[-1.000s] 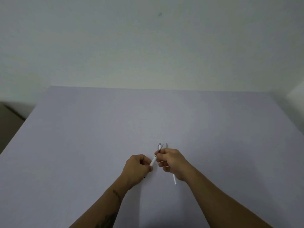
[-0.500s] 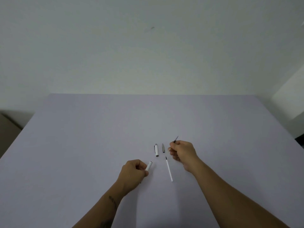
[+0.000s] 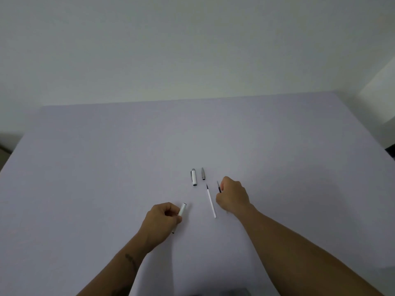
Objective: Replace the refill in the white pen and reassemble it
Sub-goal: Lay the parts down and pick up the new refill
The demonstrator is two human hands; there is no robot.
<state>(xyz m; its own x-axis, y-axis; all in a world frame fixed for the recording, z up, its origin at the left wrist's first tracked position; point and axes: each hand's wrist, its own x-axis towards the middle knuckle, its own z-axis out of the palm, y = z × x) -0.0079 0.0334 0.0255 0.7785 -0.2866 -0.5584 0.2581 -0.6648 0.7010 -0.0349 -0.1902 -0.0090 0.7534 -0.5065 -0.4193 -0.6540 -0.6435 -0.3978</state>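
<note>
The left hand (image 3: 163, 218) grips the white barrel (image 3: 182, 209) above the table (image 3: 85, 167). The right hand (image 3: 233, 194) pinches a thin dark refill (image 3: 218, 186), probably the old one. A white refill (image 3: 211, 202) lies between the hands; the cap (image 3: 194, 177) and grey tip (image 3: 203, 173) lie beyond.

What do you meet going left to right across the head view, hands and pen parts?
Left hand → white pen barrel → white cap → grey tip cone → thin white refill → right hand.
</note>
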